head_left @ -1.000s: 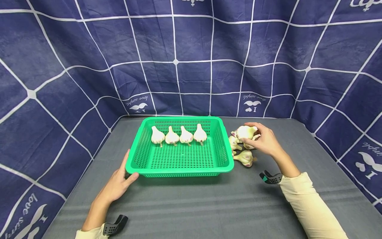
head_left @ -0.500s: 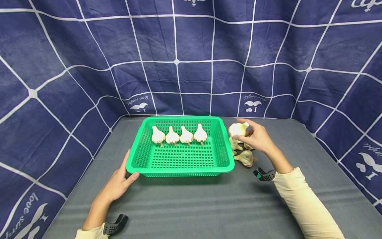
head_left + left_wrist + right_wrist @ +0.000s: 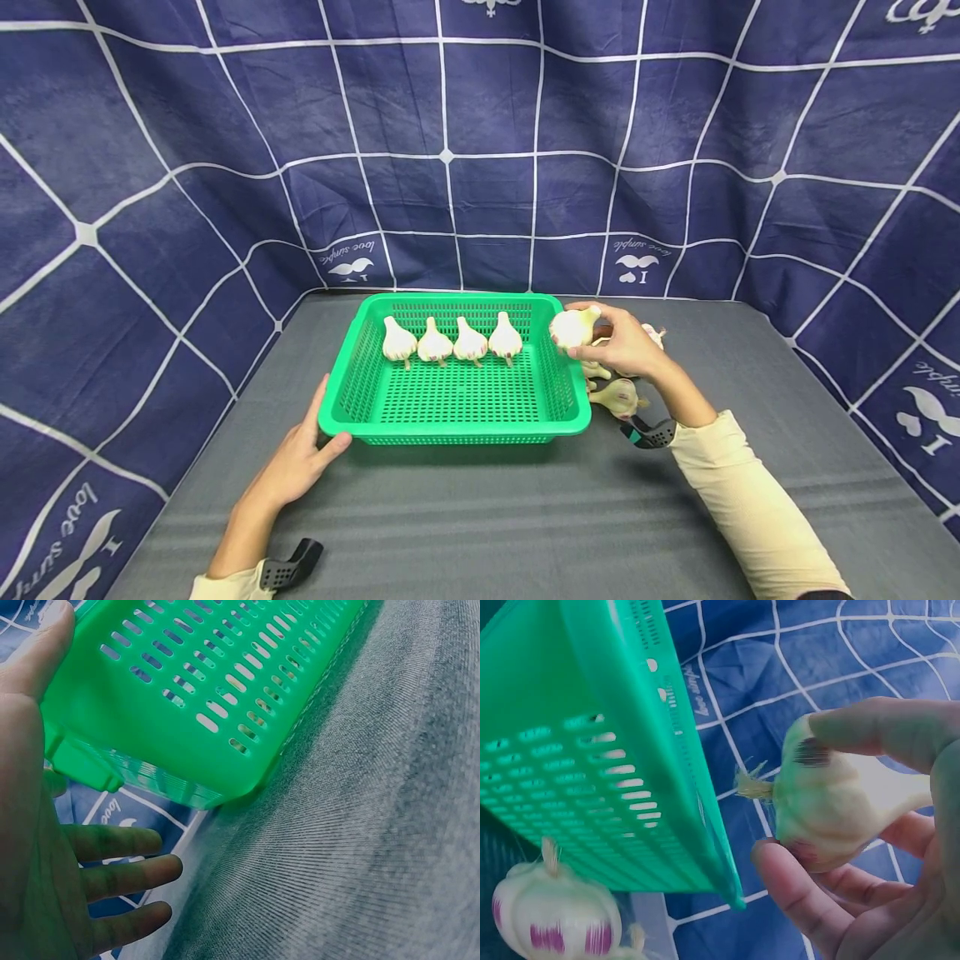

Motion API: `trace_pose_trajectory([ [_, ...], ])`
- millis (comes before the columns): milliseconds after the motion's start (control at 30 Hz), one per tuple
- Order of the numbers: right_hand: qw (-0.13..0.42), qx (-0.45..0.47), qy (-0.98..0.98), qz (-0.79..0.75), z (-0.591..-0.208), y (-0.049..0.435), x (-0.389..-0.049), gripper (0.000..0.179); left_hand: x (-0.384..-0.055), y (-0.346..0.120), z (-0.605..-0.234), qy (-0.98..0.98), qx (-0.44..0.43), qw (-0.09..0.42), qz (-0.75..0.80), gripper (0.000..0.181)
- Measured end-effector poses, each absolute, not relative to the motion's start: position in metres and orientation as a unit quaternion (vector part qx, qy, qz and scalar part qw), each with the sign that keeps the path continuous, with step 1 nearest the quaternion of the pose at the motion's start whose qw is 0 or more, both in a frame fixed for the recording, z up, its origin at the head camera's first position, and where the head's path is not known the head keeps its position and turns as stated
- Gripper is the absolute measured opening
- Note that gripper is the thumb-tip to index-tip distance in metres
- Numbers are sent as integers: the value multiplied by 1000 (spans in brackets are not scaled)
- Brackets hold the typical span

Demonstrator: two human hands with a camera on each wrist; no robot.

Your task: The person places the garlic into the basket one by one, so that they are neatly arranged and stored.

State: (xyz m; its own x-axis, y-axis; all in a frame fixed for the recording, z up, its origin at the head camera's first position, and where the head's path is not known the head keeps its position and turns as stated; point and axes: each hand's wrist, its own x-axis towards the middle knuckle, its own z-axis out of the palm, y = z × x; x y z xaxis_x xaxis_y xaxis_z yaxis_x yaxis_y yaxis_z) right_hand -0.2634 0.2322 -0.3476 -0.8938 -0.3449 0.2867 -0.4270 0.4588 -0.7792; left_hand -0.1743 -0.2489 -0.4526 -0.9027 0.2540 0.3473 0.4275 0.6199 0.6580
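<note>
Right hand [image 3: 622, 342]: gripped a garlic bulb beside the basket's right rim; the thumb and fingers were clamped on it from opposite sides.
Held bulb [image 3: 572, 328]: hung off the table at the right rim; in the right wrist view a gap showed between it and the rim, its root tuft pointing toward the basket and its neck toward the palm. Purple marks showed on its pale skin.
Left hand [image 3: 292, 467]: rested at the near left corner of the basket, the thumb against the green plastic; in the left wrist view three fingers were straight and apart, while the index finger was mostly hidden.
Basket [image 3: 457, 428]: green, slotted, rectangular, set upright on the table.
Basket row [image 3: 434, 344]: four garlic bulbs side by side in the far half of the basket, necks pointing away from the person, roots toward the near rim.
Loose bulbs [image 3: 618, 398]: lay in a cluster on the table just right of the basket, partly hidden by the right hand and the rim; their number could not be told.
Table [image 3: 480, 517]: covered in grey cloth.
Curtain [image 3: 495, 200]: dark blue with white grid lines, hung behind the table.
Sleeves [image 3: 750, 500]: cream, on both arms.
</note>
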Motion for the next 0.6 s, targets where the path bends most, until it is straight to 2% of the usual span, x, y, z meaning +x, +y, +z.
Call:
trace_pose_trajectory([
  [200, 25, 234, -865, 443, -347, 223, -265, 64, -173, -249, -452, -896, -186, 105, -389, 93],
  [600, 30, 224, -890, 396, -342, 205, -270, 64, -174, -249, -454, -895, -185, 105, -391, 92],
])
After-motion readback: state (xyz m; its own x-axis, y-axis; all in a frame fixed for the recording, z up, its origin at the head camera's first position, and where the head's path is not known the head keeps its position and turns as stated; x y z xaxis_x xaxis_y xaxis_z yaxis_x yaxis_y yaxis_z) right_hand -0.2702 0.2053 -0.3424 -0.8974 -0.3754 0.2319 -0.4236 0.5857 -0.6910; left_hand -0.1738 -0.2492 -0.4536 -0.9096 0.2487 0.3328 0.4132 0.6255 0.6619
